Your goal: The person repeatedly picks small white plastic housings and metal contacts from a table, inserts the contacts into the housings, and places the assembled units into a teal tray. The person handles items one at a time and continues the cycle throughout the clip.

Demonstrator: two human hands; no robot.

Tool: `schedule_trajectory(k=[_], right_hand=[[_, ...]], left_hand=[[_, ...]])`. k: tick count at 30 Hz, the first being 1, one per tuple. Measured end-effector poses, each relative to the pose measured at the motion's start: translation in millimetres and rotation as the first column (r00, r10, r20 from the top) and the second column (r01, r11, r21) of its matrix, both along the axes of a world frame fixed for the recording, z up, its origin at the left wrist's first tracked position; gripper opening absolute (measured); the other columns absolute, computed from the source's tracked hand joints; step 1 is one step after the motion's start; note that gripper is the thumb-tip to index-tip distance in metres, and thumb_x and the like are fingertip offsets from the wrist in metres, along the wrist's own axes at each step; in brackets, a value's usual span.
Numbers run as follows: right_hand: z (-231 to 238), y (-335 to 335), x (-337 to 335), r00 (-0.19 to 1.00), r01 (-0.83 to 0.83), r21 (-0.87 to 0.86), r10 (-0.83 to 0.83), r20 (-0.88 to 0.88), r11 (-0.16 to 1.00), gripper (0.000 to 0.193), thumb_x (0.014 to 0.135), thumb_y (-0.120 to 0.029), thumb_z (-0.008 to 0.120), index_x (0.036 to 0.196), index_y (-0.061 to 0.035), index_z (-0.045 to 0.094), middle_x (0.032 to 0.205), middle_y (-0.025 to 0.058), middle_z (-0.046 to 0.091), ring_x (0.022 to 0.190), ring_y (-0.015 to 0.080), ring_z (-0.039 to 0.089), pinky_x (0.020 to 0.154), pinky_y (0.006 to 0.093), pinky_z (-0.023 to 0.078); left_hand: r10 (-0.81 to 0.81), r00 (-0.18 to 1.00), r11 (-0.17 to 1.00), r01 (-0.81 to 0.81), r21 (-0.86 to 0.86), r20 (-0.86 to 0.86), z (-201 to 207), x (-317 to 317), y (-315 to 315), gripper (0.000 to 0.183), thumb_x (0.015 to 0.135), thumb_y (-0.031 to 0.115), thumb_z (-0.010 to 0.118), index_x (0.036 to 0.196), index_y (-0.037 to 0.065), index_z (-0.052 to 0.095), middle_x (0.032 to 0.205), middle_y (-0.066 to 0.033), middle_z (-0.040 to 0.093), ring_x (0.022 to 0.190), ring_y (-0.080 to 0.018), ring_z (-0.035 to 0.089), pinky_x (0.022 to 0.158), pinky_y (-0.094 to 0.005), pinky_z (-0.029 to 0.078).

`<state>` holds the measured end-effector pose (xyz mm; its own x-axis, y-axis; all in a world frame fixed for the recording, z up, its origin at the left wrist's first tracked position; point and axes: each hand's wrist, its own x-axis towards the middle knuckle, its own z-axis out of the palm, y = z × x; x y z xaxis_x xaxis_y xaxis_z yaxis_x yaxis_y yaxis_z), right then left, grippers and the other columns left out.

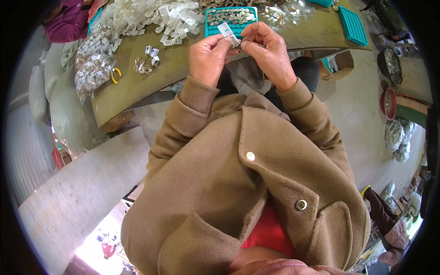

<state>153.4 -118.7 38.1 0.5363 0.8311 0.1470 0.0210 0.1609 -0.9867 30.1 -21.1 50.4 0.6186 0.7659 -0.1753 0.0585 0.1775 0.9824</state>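
Note:
Between thumb and fingers, my left hand [208, 57] pinches a small white plastic housing [225, 30] with a slot in it, held over the table's near edge. Close beside it, my right hand [269, 51] has its thumb and fingertips pressed together by the housing's lower end; whatever they hold is too small to make out. Just beyond both hands lies a teal tray [211, 32] with rows of round metal discs [231, 16]. A big heap of translucent white plastic pieces [176, 20] spreads to the left of the tray.
On the left are a clear bag of white parts [94, 68], yellow-handled pliers [115, 75], a few white pieces [152, 55] and a small coil-like bundle [143, 65]. An empty-celled teal tray [353, 25] sits at the table's right end. A person's purple sleeve [68, 25] shows far left.

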Motion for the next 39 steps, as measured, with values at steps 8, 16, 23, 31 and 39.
schedule_trajectory(k=[8, 16, 23, 31, 39], right_hand=[[-3.9, 5.3, 1.0, 0.992, -0.037, 0.11, 0.05, -0.113, 0.993, 0.01, 0.081, 0.002, 0.056, 0.088, -0.0036, 0.056, 0.079, -0.0042, 0.054, 0.074, 0.0031, 0.05, 0.066, 0.0205, 0.041], [-9.8, 6.6, -2.2, 0.944, -0.106, 0.146, 0.146, -0.295, 0.984, 0.01, 0.084, 0.002, 0.055, 0.091, -0.005, 0.052, 0.082, -0.0018, 0.055, 0.076, 0.0062, 0.051, 0.072, 0.0218, 0.043], [-9.9, 7.3, -2.2, 0.895, -0.091, 0.122, 0.135, -0.424, 0.988, 0.01, 0.085, -0.001, 0.061, 0.089, -0.0043, 0.053, 0.079, -0.0013, 0.056, 0.077, 0.005, 0.052, 0.07, 0.021, 0.042], [-20.0, -0.9, 4.8, 0.966, 0.038, 0.016, -0.04, 0.257, 0.999, 0.009, 0.087, -0.005, 0.065, 0.094, -0.001, 0.061, 0.084, 0.0016, 0.062, 0.078, 0.0065, 0.057, 0.07, 0.0236, 0.048], [-26.4, 5.7, 51.6, 0.822, 0.37, -0.114, -0.268, 0.502, 0.922, 0.011, 0.09, -0.01, 0.063, 0.095, -0.0005, 0.067, 0.078, 0.0016, 0.062, 0.07, 0.006, 0.055, 0.064, 0.0233, 0.046]], left_hand=[[0.052, 0.984, 0.907, 0.026, -0.421, 0.173, 8.5, -7.2, 4.6, 0.02, 0.095, 0.014, 0.059, 0.11, 0.001, 0.063, 0.099, -0.0089, 0.07, 0.053, 0.0016, 0.042, 0.043, -0.0123, 0.031], [0.157, 0.941, 0.652, 0.129, -0.747, 0.299, -2.5, -8.9, 10.6, 0.021, 0.099, 0.017, 0.054, 0.112, 0.002, 0.058, 0.115, -0.0121, 0.066, 0.051, 0.0048, 0.044, 0.039, -0.0112, 0.031], [0.249, 0.877, 0.326, 0.323, -0.888, 0.411, -11.9, -13.5, 19.0, 0.016, 0.099, 0.014, 0.053, 0.109, 0.002, 0.056, 0.111, -0.0119, 0.067, 0.066, 0.0008, 0.063, 0.045, -0.0118, 0.048], [0.127, 0.96, 0.588, 0.131, -0.798, 0.251, -19.7, -11.6, 20.9, 0.026, 0.098, 0.018, 0.058, 0.117, 0.001, 0.058, 0.111, -0.0098, 0.067, 0.095, -0.0106, 0.068, 0.065, -0.0173, 0.058], [-0.18, 0.981, 0.853, 0.193, -0.484, 0.073, -28.1, -4.7, 3.6, 0.022, 0.096, 0.013, 0.057, 0.114, 0.001, 0.063, 0.106, -0.0084, 0.07, 0.09, -0.0128, 0.068, 0.076, -0.0234, 0.057]])
